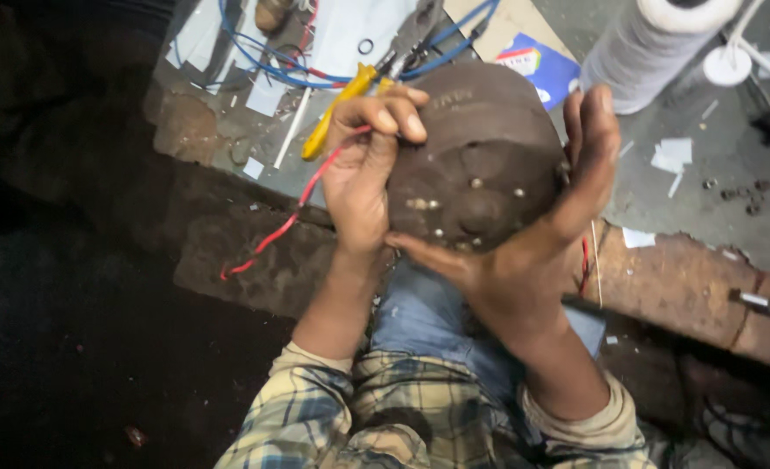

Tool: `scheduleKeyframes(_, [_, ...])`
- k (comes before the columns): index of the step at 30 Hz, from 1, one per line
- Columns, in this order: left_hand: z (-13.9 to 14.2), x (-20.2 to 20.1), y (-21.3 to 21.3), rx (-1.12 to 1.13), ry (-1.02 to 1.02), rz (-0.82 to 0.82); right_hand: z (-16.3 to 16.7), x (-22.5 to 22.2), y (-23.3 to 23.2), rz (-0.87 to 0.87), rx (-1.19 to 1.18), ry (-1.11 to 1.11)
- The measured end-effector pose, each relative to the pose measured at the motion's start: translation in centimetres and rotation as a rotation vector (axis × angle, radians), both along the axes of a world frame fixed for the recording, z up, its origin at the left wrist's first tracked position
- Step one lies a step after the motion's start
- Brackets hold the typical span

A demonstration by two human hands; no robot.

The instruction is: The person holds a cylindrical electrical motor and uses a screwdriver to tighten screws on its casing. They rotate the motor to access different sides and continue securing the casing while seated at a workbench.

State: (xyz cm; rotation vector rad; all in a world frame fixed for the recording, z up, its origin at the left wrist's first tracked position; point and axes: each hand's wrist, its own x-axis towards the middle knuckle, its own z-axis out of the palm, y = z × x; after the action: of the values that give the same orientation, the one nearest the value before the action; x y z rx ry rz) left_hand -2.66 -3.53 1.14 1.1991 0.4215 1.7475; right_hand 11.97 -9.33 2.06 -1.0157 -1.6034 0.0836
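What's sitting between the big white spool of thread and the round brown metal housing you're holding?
In the head view, between the white thread spool and the brown housing, only the right hand's raised fingers and bare grey benchtop.

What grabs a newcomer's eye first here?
The dark round metal housing at centre, clasped between the left hand and right hand. A red wire trails down-left from the left fingers. Behind, yellow-handled pliers and a white thread spool at top right.
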Motion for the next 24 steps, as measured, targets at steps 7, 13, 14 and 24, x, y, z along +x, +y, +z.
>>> scheduleKeyframes(7, [-0.2, -0.3, -0.4, -0.015, 0.006, 0.017, 1.6, -0.9, -0.1, -0.014, -0.053, 0.024])
scheduleKeyframes(13, [-0.1, -0.6, -0.2, -0.035, -0.026, 0.024, 2.2, -1.6, -0.3, -0.071, -0.142, 0.056])
scheduleKeyframes(14, [-0.1, -0.6, -0.2, -0.038, -0.029, 0.024, 2.3, -1.8, -0.4, -0.087, -0.164, 0.055])
scheduleKeyframes(24, [0.0, -0.7, -0.4, -0.043, -0.028, 0.032, 2.9, -1.9, -0.5, -0.118, -0.132, -0.024])
